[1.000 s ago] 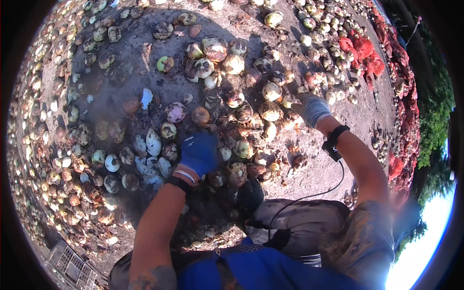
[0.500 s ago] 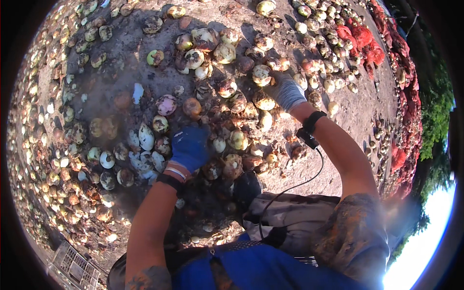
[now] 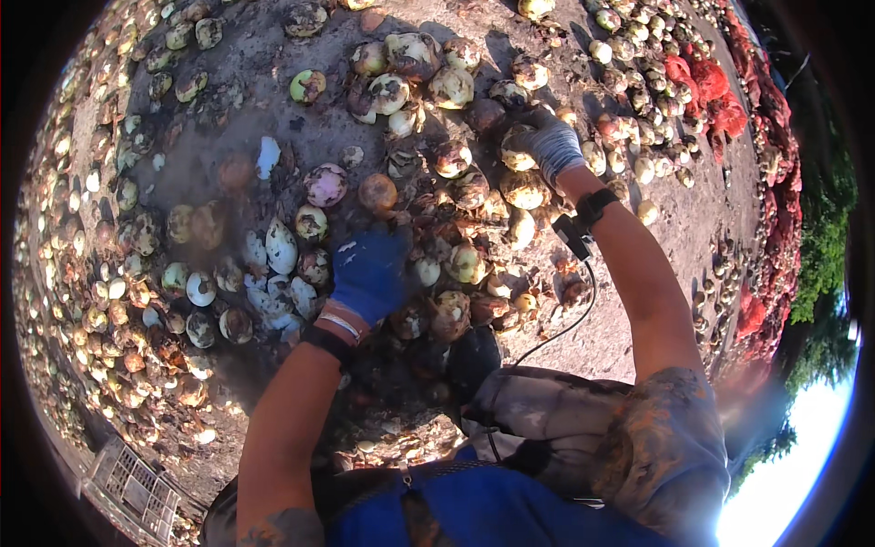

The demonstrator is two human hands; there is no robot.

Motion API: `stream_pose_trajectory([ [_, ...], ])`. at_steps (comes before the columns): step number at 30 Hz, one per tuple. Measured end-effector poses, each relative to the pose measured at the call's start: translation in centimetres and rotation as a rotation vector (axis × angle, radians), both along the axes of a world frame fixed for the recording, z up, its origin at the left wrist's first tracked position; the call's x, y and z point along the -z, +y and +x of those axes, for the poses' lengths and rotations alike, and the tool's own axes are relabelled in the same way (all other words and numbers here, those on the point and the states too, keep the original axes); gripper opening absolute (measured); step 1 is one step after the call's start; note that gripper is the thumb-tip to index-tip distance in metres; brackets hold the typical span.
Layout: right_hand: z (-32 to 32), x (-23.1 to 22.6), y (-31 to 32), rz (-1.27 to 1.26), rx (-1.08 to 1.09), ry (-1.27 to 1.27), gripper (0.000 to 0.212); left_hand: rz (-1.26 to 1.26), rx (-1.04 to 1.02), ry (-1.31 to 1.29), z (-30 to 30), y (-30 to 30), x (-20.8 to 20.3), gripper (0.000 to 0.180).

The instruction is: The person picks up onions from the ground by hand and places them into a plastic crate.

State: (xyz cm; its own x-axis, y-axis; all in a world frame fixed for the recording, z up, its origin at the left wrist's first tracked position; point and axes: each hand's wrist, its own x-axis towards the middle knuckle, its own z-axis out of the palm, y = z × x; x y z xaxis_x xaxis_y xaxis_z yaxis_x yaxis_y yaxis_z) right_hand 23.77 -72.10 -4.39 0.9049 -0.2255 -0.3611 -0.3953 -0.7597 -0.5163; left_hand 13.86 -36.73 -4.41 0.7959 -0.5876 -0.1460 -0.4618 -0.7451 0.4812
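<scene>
My right hand (image 3: 554,146), in a pale grey glove with darker fingers, curls over a whitish onion (image 3: 519,153) on the ground and grips it. Another pale, dirt-marked onion (image 3: 524,190) lies just below that one. My left hand (image 3: 369,272), in a blue glove, hovers low over the pile with its back toward me; its fingers are hidden in shade. Beside it are a pale onion (image 3: 311,223), an orange-brown onion (image 3: 376,192) and a pinkish onion (image 3: 325,185). A cluster of dirty onions (image 3: 412,57) sits farther off.
Onions and loose skins cover the ground, thickest at the left. Red mesh bags (image 3: 706,87) lie at the far right, near a long row of filled red sacks (image 3: 775,219). A plastic crate (image 3: 137,490) stands at the lower left. A cable (image 3: 583,314) hangs from my right wrist.
My right hand has moved from beside the whitish onion to over it, and now covers part of it. The whole view has shifted slightly; my left hand stays near the same onions.
</scene>
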Motion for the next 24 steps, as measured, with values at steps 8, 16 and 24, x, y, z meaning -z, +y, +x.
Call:
stream_pose_trajectory([
  [8, 1.1, -6.4, 3.7, -0.488, -0.256, -0.147, 0.049, 0.026, -0.004, -0.003, 0.0, 0.0, 0.2, 0.062],
  [16, 6.9, -1.7, 12.9, -0.695, -0.491, -0.18, 0.067, -0.036, -0.02, 0.004, 0.1, 0.0, 0.1, 0.054],
  [24, 8.4, -2.1, 11.3, -0.206, -0.033, -0.13, 0.049, -0.083, 0.005, -0.098, 0.2, 0.3, -0.1, 0.05],
])
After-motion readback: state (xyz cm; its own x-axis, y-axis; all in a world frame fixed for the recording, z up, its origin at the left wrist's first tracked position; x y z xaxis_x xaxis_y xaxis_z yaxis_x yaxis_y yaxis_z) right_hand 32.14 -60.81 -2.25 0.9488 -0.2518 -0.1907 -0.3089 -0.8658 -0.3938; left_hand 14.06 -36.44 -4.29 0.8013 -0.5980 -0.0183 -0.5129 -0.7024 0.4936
